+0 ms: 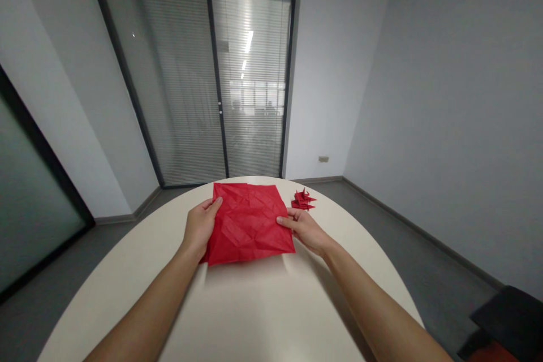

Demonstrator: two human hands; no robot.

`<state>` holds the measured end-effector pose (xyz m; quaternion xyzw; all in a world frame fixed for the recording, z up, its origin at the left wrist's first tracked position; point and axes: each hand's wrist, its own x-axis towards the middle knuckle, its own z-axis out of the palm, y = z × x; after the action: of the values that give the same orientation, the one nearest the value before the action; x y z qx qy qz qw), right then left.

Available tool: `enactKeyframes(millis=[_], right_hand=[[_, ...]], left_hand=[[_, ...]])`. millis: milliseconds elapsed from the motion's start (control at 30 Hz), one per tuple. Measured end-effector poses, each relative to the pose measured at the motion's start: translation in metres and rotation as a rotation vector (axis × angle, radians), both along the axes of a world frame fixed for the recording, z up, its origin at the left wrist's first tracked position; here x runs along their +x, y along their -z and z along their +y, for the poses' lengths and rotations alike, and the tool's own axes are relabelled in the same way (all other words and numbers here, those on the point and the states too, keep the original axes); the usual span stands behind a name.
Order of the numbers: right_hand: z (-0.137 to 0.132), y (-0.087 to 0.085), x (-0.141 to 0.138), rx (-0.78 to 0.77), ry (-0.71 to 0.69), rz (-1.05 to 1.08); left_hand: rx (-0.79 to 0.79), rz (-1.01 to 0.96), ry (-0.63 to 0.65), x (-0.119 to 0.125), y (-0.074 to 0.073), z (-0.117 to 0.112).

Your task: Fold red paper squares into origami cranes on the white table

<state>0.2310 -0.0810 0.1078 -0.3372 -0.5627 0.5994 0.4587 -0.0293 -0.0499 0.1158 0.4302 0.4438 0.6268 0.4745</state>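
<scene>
A creased square sheet of red paper [248, 222] is held just above the round white table [254, 305]. My left hand [199, 227] grips its left edge, thumb on top and fingers under the sheet. My right hand [303, 227] pinches its right edge, thumb on top. A small pile of folded red paper figures [302, 199] lies on the table just beyond my right hand.
The table's far rim curves just behind the sheet. Beyond it a glass sliding door with blinds [203, 79] fills the back wall. A black chair edge [504, 322] shows at the lower right, over grey floor.
</scene>
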Motion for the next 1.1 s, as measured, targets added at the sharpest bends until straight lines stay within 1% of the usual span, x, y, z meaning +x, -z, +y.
enactKeyframes(millis=[33, 100, 200, 267, 367, 433, 500, 567, 633, 733, 800, 833, 933, 1100], right_hand=[[0.002, 0.002, 0.001, 0.009, 0.036, -0.017], [0.005, 0.005, 0.002, 0.032, 0.066, -0.035], [0.007, 0.011, 0.003, 0.076, 0.073, -0.035], [0.008, 0.014, 0.005, 0.124, 0.119, -0.059], [0.012, 0.016, 0.008, 0.231, 0.278, -0.149], [0.015, 0.017, 0.008, 0.293, 0.407, -0.196], [0.018, 0.019, 0.008, 0.331, 0.485, -0.191], [0.022, 0.024, 0.009, 0.358, 0.502, -0.181], [0.026, 0.031, 0.014, 0.391, 0.531, -0.238], [0.033, 0.045, 0.029, 0.444, 0.692, -0.466], [0.038, 0.054, 0.042, 0.53, 0.77, -0.644], [0.041, 0.058, 0.048, 0.554, 0.793, -0.736], [0.047, 0.069, 0.063, 0.502, 0.845, -0.974], [0.053, 0.083, 0.072, 0.362, 0.789, -1.258]], left_hand=[[0.032, 0.039, -0.023, -0.001, -0.001, 0.0], [0.072, 0.111, -0.036, -0.002, -0.005, -0.002], [0.086, 0.142, 0.007, -0.004, -0.013, -0.007], [0.069, 0.163, 0.016, -0.005, -0.019, -0.01], [0.048, 0.197, 0.04, -0.006, -0.026, -0.013], [0.084, 0.149, 0.091, -0.006, -0.028, -0.012], [0.153, 0.103, 0.119, -0.007, -0.029, -0.009], [0.231, 0.101, 0.113, -0.01, -0.025, -0.006], [0.296, 0.113, 0.117, -0.017, -0.018, -0.002], [0.335, 0.197, 0.156, -0.03, -0.002, 0.005], [0.311, 0.275, 0.124, -0.037, 0.009, 0.011], [0.303, 0.29, 0.127, -0.039, 0.014, 0.014], [0.245, 0.318, 0.108, -0.04, 0.024, 0.019], [0.178, 0.528, 0.026, -0.038, 0.028, 0.021]])
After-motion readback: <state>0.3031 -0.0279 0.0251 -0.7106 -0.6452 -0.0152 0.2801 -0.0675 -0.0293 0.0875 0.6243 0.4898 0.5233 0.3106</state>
